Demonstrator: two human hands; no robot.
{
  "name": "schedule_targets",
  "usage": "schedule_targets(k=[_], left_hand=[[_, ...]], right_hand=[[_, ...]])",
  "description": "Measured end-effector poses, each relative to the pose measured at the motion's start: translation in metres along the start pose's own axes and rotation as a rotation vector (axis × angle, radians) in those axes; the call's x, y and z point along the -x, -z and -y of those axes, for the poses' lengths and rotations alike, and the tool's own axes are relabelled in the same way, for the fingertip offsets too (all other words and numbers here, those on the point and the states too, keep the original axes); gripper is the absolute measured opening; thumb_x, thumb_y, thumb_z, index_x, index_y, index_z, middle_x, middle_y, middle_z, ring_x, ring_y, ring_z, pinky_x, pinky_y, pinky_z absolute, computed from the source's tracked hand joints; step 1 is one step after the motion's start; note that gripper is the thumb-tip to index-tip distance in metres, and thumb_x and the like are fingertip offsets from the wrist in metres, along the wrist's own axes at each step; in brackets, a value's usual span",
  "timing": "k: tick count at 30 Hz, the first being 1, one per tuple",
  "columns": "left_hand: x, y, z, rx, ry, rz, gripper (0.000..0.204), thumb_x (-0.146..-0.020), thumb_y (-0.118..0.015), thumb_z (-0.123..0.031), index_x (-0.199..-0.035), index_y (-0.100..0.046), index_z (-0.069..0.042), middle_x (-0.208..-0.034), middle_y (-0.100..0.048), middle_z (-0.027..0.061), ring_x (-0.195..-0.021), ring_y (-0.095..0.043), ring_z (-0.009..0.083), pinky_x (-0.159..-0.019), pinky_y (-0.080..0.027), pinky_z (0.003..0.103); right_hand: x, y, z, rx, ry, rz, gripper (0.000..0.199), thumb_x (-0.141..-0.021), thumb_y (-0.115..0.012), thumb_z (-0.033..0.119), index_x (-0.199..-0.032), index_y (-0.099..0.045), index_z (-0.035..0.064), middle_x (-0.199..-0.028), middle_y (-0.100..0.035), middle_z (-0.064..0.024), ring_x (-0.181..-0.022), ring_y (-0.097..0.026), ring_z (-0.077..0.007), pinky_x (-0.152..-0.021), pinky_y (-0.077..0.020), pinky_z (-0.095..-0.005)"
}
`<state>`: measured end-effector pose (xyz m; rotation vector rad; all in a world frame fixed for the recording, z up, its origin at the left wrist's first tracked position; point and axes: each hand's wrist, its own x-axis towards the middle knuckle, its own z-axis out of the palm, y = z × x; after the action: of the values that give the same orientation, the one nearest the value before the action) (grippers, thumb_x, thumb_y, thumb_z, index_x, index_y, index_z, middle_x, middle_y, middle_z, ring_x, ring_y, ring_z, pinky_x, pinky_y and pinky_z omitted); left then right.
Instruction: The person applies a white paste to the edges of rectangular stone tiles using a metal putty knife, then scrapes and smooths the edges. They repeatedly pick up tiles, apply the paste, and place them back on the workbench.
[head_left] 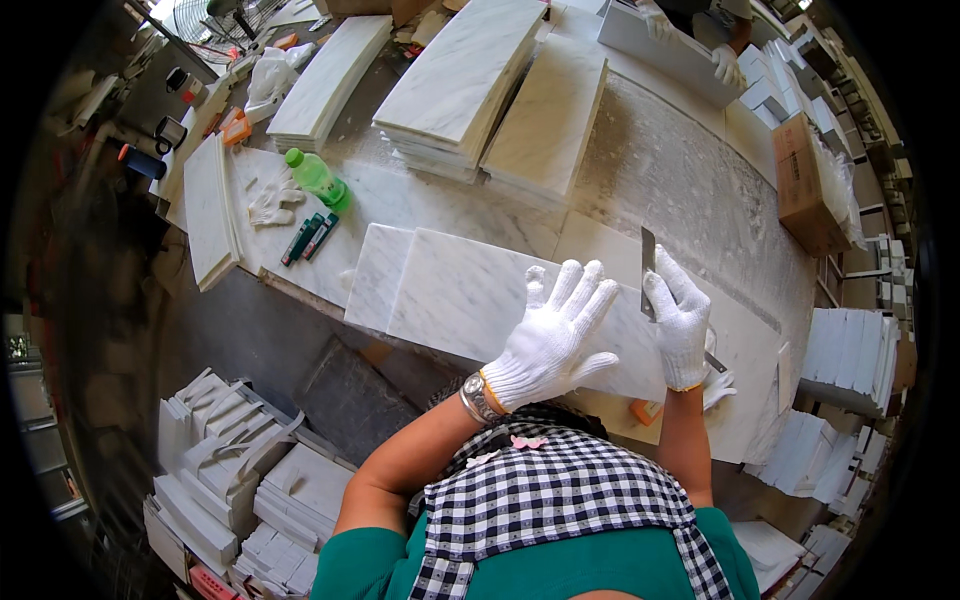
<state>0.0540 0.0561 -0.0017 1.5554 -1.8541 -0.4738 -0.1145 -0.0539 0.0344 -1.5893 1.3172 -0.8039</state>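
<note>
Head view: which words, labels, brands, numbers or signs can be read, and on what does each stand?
No text reads clearly.
Metal strip in the right hand: any marking too small.
Wristwatch: dial too small.
Cardboard box: any printing too blurred.
Dark green packs: any lettering too small.

Grey-veined white slab, green bottle

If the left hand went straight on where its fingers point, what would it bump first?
The left hand would probably bump the long pale panel across the dusty tabletop, though height is unclear.
</note>
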Motion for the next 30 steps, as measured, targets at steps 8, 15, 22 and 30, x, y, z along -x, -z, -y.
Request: schedule_targets(k=[8, 15, 22, 30], left_hand=[[0.024, 0.056, 0.079, -0.489, 0.465, -0.272, 0.079, -0.100, -0.058, -0.051, -0.158, -0.034, -0.001, -0.161, -0.036, 0.0260, -0.151, -0.030, 0.0462, -0.122, -0.010, 0.064], [0.033, 0.041, 0.066, -0.879, 0.650, -0.143, 0.079, -0.102, -0.049, -0.057, -0.162, -0.029, -0.010, -0.171, -0.014, 0.0216, -0.154, -0.012, 0.0509, -0.119, -0.004, 0.070], [0.026, 0.009, 0.028, -0.521, 0.328, -0.159, 0.073, -0.098, -0.065, -0.035, -0.159, -0.036, -0.007, -0.169, -0.022, 0.0215, -0.155, -0.021, 0.0440, -0.122, -0.008, 0.065], [0.025, -0.014, -0.001, 0.451, 0.299, -0.142, 0.056, -0.110, -0.044, -0.032, -0.153, -0.042, 0.004, -0.143, -0.060, 0.0245, -0.137, -0.055, 0.0348, -0.121, -0.025, 0.055]], right_hand=[[0.030, 0.082, -0.050, -0.092, -0.152, -0.180, 0.040, -0.099, -0.063, 0.004, -0.138, -0.061, -0.0061, -0.118, -0.072, -0.0087, -0.096, -0.064, -0.0082, -0.082, -0.0541, -0.0241], [0.050, 0.146, -0.116, 0.138, -0.203, -0.376, 0.034, -0.096, -0.066, 0.011, -0.128, -0.068, -0.0021, -0.105, -0.077, -0.0103, -0.091, -0.068, -0.0137, -0.083, -0.0539, -0.0290], [0.047, 0.160, -0.154, 0.744, -0.252, -0.268, 0.021, -0.091, -0.068, 0.027, -0.098, -0.079, 0.0102, -0.095, -0.077, -0.0120, -0.097, -0.071, -0.0351, -0.117, -0.0298, -0.0600], [0.049, 0.155, -0.168, 1.003, -0.295, -0.187, 0.028, -0.093, -0.056, 0.032, -0.094, -0.078, 0.0133, -0.098, -0.074, -0.0187, -0.106, -0.057, -0.0492, -0.098, -0.0338, -0.0606]])
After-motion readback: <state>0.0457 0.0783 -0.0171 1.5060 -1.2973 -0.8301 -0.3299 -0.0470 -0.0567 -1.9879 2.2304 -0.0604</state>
